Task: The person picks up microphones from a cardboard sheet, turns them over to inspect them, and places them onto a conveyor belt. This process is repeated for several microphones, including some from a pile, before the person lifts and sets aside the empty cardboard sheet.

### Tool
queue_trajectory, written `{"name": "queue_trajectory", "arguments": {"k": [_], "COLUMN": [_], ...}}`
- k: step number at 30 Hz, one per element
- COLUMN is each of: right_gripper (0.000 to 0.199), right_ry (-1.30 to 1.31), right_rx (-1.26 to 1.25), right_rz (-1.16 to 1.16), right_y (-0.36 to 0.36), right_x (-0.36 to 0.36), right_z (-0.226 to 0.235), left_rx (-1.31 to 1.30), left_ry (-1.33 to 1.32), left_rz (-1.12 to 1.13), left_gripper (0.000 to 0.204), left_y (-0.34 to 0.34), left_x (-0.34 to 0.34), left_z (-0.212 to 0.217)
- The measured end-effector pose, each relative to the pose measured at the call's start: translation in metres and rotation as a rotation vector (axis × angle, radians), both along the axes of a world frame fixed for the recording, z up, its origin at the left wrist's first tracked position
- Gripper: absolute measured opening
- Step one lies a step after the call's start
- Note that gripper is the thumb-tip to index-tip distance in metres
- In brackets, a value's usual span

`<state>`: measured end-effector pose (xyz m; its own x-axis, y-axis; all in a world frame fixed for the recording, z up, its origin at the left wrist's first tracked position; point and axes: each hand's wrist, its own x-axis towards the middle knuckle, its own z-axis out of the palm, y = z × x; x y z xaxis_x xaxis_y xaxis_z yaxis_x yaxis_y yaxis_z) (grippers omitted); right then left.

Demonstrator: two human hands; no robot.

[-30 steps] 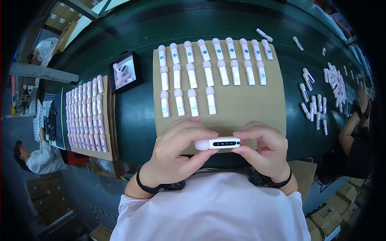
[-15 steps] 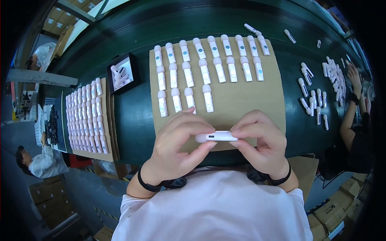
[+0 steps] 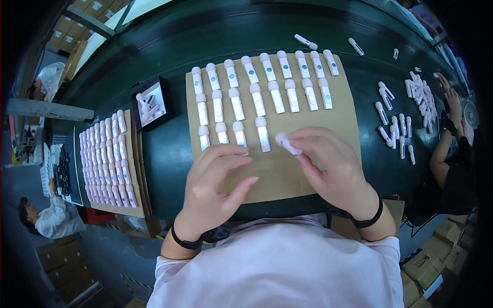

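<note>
The left forearm [image 3: 175,250] is entering from the lower left of centre and slanting upward, its wrist [image 3: 191,224] lying almost straight. The left hand [image 3: 205,187] is hanging left of centre, its fingers [image 3: 231,153] curving rightward and its thumb [image 3: 240,191] standing apart from them in a loose, empty C. The right forearm [image 3: 380,232] is leaning up and leftward from the lower right. Right of centre, the right hand [image 3: 336,167] is pinching, its fingers [image 3: 316,138] bending over and its thumb [image 3: 312,172] pressing from below.
</note>
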<state>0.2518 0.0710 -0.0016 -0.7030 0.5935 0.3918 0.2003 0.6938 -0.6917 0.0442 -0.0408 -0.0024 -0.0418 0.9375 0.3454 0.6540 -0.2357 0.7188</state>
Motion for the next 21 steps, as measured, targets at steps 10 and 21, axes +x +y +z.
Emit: {"name": "queue_trajectory", "arguments": {"k": [10, 21], "right_gripper": [0.009, 0.018], "right_ry": [-0.407, -0.374], "right_rx": [0.168, 0.189], "right_rz": [0.05, -0.015], "right_y": [-0.003, 0.014], "right_x": [0.006, 0.004], "right_z": [-0.027, -0.011], "left_rx": [0.078, 0.091], "left_ry": [0.026, 0.041], "left_rz": [0.181, 0.162], "left_gripper": [0.022, 0.015], "left_y": [-0.014, 0.009], "left_x": [-0.044, -0.073], "left_z": [-0.002, 0.028]}}
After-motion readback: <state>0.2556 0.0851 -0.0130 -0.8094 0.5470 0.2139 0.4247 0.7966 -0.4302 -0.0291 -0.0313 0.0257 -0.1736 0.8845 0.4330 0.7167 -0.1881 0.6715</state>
